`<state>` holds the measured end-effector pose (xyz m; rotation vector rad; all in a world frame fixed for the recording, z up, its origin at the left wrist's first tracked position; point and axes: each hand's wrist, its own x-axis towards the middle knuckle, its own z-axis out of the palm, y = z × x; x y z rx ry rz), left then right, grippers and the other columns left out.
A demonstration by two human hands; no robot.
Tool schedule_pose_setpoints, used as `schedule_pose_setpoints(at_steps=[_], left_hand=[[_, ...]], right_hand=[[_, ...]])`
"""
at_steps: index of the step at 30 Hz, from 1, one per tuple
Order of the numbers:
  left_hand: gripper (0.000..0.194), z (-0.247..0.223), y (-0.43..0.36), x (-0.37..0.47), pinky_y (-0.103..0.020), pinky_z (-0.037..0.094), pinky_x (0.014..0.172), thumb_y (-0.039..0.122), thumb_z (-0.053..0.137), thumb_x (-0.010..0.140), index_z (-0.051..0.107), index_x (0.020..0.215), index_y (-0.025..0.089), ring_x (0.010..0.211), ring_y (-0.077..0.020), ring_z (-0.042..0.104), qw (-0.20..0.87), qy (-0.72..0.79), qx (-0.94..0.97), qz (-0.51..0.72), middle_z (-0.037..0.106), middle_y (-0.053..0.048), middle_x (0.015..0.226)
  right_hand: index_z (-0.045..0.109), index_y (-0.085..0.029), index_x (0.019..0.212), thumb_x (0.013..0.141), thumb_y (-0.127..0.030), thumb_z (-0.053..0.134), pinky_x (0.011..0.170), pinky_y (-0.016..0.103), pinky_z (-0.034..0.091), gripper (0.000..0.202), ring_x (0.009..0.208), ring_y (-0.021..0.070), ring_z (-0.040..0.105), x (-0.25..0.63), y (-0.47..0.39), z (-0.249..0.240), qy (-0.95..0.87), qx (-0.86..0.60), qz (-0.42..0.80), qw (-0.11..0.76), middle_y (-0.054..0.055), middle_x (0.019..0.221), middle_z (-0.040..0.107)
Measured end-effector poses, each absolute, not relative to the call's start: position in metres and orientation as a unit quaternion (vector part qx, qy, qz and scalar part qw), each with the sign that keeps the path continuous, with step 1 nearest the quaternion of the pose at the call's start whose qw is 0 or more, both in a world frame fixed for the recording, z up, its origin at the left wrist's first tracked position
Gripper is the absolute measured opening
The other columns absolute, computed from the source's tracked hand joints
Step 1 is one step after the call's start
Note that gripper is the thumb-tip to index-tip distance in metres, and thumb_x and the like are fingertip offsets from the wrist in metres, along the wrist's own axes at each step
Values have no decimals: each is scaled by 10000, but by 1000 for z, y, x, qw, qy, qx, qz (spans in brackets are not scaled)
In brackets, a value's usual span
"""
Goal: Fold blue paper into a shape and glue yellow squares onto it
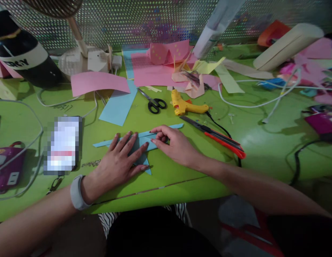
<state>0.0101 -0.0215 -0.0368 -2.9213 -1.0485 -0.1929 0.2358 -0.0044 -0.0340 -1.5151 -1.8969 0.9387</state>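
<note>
A folded piece of blue paper (141, 143) lies on the green table, with long narrow points to either side and a pointed flap toward me. My left hand (119, 157) rests flat on its left part, fingers spread, covering some of the folds. At the paper's right part, my right hand (176, 146) pinches an upper layer or edge between thumb and curled fingers. Just right of that hand lies a red and black utility knife (216, 135). Beyond the paper are black-handled scissors (154, 103) and a yellow glue gun (186, 104).
A phone (63, 144) lies to the left, near a dark bottle (23, 53) and a fan (80, 53). Blue sheet (119, 107), pink strip (101, 82) and paper scraps (191, 80) cover the back. A white cable (251, 106) loops at right; the table's front edge (155, 198) is close.
</note>
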Motion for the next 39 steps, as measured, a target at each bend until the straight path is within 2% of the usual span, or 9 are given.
schedule_pose_setpoints(at_steps=[15, 39], left_hand=[[615, -34, -22, 10, -595, 350, 1096, 555, 412, 963, 380, 1474, 214, 1388, -382, 395, 20, -335, -941, -51, 441, -213, 1479], [588, -35, -21, 10, -602, 346, 1098, 548, 447, 954, 442, 1443, 222, 1389, -385, 393, 9, -339, -939, -62, 436, -207, 1486]], right_hand=[[606, -184, 1056, 864, -231, 608, 747, 344, 463, 198, 761, 174, 582, 235, -5, -34, -711, -568, 324, 260, 18, 811, 651], [617, -184, 1027, 866, -225, 601, 708, 326, 442, 167, 722, 165, 582, 234, -4, -37, -723, -560, 308, 263, 10, 771, 652]])
